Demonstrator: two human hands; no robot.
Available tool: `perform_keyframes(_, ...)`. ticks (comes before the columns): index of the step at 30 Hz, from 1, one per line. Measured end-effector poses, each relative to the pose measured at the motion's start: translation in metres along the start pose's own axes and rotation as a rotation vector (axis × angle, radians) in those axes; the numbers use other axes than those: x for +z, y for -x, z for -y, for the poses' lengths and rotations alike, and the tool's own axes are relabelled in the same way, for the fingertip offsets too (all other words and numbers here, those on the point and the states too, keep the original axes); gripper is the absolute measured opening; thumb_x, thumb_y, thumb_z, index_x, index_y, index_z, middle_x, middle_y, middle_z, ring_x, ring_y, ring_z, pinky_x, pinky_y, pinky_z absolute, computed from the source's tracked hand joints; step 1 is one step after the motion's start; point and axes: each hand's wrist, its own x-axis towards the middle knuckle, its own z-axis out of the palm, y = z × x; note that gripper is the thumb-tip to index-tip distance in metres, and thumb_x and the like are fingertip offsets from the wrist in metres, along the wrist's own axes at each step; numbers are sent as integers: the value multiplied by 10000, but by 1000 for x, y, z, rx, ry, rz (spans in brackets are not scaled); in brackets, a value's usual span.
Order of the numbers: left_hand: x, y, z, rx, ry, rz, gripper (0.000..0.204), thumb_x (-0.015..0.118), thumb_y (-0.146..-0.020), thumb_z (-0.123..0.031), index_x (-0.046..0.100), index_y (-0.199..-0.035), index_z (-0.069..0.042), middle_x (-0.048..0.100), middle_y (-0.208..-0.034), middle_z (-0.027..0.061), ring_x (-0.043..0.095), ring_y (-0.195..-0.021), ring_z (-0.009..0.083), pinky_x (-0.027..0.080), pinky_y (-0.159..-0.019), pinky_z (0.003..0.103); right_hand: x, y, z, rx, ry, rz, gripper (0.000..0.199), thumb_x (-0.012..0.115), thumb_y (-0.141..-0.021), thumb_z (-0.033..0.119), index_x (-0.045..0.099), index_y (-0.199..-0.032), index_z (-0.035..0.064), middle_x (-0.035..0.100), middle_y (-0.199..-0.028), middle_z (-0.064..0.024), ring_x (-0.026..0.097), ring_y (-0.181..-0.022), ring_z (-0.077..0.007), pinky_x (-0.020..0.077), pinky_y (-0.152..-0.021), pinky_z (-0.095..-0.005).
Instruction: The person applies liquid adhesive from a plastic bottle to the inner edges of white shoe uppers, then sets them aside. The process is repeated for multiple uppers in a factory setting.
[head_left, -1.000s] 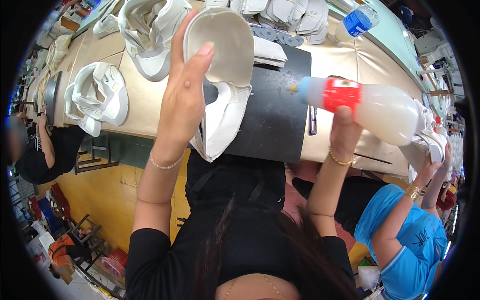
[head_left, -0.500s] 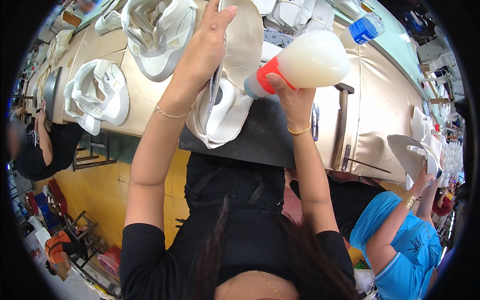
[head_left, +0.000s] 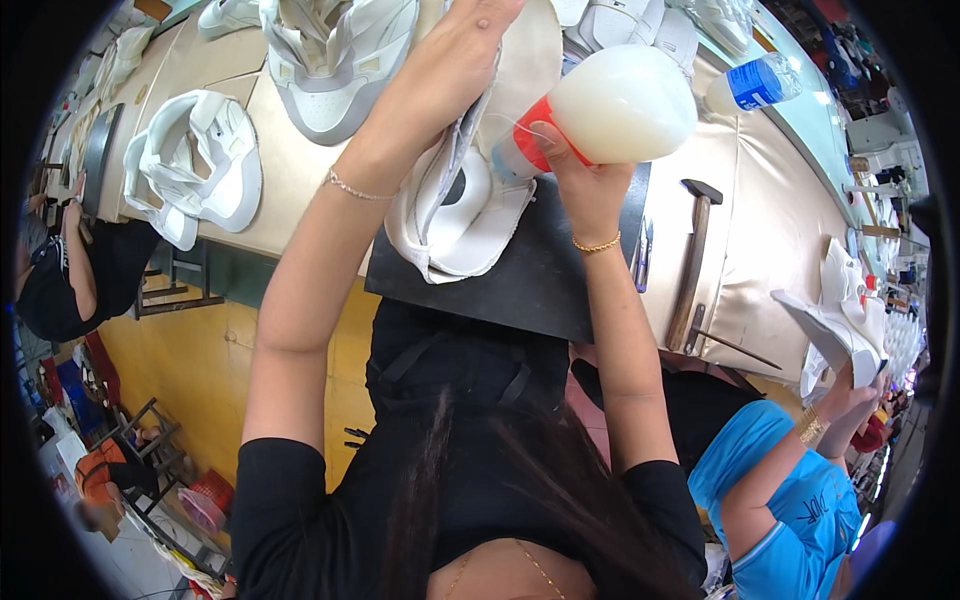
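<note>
Dispensing, apparently: the right hand (head_left: pixel 592 188) grips a milky plastic, red-banded bottle (head_left: pixel 630 105), tilted beside a white padded shoe upper (head_left: pixel 482 255) clasped by the left hand (head_left: pixel 462 50) over a flat black board (head_left: pixel 535 300); the next move likely calls for steady aim.

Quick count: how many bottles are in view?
2 clearly: the red-labelled bottle in the right hand, and the blue-labelled bottle farther off to the right. More may be hidden or too small to tell in the background.

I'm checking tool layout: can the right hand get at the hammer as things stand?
Probably not yet: the right hand grips the bottle, though the hammer lies uncovered to its right.
</note>
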Motion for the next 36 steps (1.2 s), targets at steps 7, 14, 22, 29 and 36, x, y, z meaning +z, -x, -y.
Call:
perform_keyframes(7, -11, -26, 35, -124, -95, -48, 602, 383, -974, -366, 302, -1377, 73, 291, -1451, 202, 232, -1369, 260, 192, -1103, 304, 12, -13, -2, -100, 42, 4, 280, 799, -720, 248, 706, -875, 34, 706, -847, -63, 676, -756, -177, 528, -669, -278)
perform_keyframes(14, -9, -36, 29, -219, 189, 6, 566, 394, -968, -365, 372, -1332, 68, 403, -1370, 196, 388, -1251, 253, 316, -1029, 327, 12, -19, -1, -31, 22, 66, 292, 795, -731, 248, 699, -895, 27, 704, -856, -67, 671, -767, -164, 523, -681, -273)
perform_keyframes(22, -12, -35, 32, -210, 114, -73, 595, 402, -962, -380, 361, -1329, 86, 422, -1347, 197, 396, -1248, 254, 320, -1032, 325, -19, -39, 24, 243, -191, 188, 361, 710, -818, 219, 589, -1057, -23, 669, -941, -145, 648, -884, -226, 516, -770, -323)
perform_keyframes(29, -14, -31, 34, -170, -88, -144, 540, 393, -972, -347, 369, -1323, 63, 440, -1315, 167, 410, -1219, 228, 326, -1022, 315, -31, -36, 29, 333, -369, 85, 345, 745, -783, 237, 581, -970, -2, 629, -865, -87, 629, -791, -192, 511, -715, -321)
perform_keyframes(36, -25, -25, 23, -195, 280, 88, 373, 375, -983, -260, 411, -1268, -23, 500, -1170, 91, 462, -1110, 163, 377, -961, 293, -35, -37, 42, 307, -799, 119, 578, 759, -769, 271, 463, -1189, 6, 593, -1083, -148, 581, -1037, -275, 494, -862, -394)
